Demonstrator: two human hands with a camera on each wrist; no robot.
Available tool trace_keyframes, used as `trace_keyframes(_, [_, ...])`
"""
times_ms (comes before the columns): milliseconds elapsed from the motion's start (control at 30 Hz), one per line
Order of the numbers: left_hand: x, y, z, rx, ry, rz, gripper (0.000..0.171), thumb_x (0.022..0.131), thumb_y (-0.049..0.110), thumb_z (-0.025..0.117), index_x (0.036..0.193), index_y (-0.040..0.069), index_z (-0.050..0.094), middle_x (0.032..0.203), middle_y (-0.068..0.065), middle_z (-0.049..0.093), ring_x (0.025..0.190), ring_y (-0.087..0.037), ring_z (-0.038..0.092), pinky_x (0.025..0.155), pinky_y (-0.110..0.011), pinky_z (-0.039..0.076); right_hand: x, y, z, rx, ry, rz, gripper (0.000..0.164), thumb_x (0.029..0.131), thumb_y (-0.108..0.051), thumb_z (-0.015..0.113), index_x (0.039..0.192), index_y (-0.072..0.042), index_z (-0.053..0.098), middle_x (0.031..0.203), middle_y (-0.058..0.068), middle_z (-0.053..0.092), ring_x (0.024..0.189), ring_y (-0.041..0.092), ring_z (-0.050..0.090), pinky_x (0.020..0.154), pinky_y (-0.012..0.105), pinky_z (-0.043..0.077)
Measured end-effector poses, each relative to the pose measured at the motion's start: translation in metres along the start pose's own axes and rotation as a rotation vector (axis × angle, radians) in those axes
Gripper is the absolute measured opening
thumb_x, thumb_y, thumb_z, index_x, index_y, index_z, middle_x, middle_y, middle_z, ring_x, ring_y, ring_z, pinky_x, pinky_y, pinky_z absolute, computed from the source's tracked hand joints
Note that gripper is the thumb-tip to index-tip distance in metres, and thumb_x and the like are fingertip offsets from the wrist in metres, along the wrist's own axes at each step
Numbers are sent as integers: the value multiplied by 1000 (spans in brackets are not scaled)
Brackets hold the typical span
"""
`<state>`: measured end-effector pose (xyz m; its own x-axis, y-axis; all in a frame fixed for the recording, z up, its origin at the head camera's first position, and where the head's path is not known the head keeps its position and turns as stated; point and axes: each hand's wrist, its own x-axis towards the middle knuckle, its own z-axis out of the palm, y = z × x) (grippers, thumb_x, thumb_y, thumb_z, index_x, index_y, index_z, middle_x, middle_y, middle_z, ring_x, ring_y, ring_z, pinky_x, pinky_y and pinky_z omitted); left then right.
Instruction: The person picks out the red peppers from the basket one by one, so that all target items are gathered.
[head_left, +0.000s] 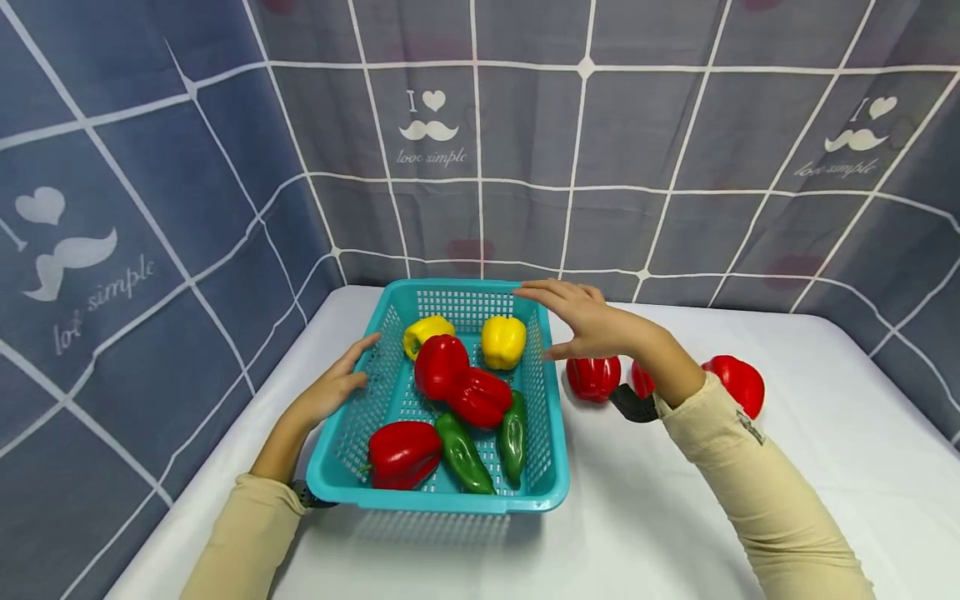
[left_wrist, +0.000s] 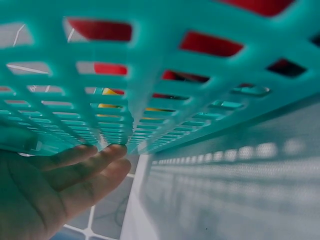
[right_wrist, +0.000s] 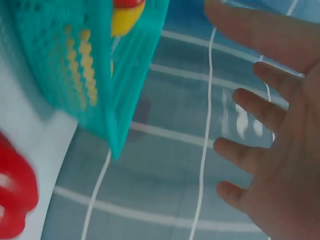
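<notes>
Probably light for its size, the turquoise basket (head_left: 442,500) reads to me as thin moulded plastic: stiff at the rim, a little springy through its perforated walls, hardly fragile. It sits on the white cloth (head_left: 637,517) between the two hands, with red peppers (head_left: 405,454), yellow peppers (head_left: 503,342) and green peppers (head_left: 463,454) lying loose inside. I'd expect those glossy skins to slide if the basket tips, and the load to sit unevenly, so I would want a level hold. On my head feed the left hand (head_left: 330,390) is at the left side, thumb and forefinger parted; the wrist feed gives me three of its fingers nearly straight and close together alongside the mesh, pinching nothing, though I cannot tell how firmly they touch. The right hand (head_left: 592,325) has its fingers spread at the right rim, and from its wrist camera I see them apart from the wall, gripping nothing. I'd take hold under the rolled rim midway along both sides, fingers hooked below, thumbs over, keeping the right forearm clear of the loose red peppers (head_left: 593,380) beside the basket.
</notes>
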<state>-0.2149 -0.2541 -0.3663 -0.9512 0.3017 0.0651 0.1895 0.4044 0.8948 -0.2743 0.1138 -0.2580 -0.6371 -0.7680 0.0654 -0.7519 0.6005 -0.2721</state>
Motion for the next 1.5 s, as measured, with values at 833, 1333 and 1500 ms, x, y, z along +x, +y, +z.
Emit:
trace_keyframes(833, [5,1,8,-58,-71,-31,72,80,3,33,146,4,5,150,-24,6,123,-43,31,88,-43,44,67,-83,58,-199,-395,-284,86,75,-30,72,144,-33,21,149,-5,25,137,24,19,106,53,19])
trace_keyframes(1333, [1,0,-2,-97,-73,-32,70,81,2,31,147,6,5,150,-24,7,121,-47,34,84,-46,48,82,-110,105,-298,-576,-383,102,70,-32,75,146,-38,7,148,-8,27,132,18,30,102,40,34])
trace_keyframes(1500, [-2,-2,-6,-102,-64,-37,70,81,2,31,147,7,6,150,-24,8,119,-46,36,84,-47,48,88,-112,111,-265,-578,-354,101,69,-26,77,144,-41,11,140,-8,37,123,15,39,95,36,41])
